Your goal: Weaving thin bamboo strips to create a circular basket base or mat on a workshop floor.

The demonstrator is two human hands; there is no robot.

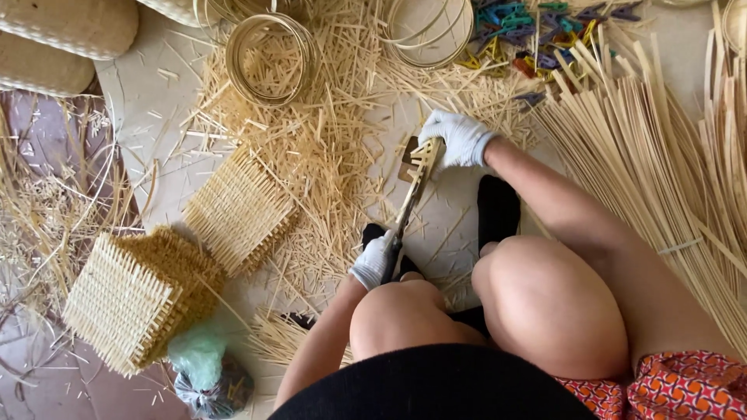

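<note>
My left hand, in a white glove, grips the handle of a long knife just in front of my knees. The blade runs up and to the right, its end meeting a short bundle of bamboo strips. My right hand, also gloved, is closed on that bundle and holds it down on a small wooden block on the floor. Cut strip offcuts lie scattered all around the block.
Woven bamboo mats lie at left: a flat one and a stacked pile. Long bamboo strips fan out on the right. Bamboo rings and coloured clips sit at the top. A plastic bag is at bottom left.
</note>
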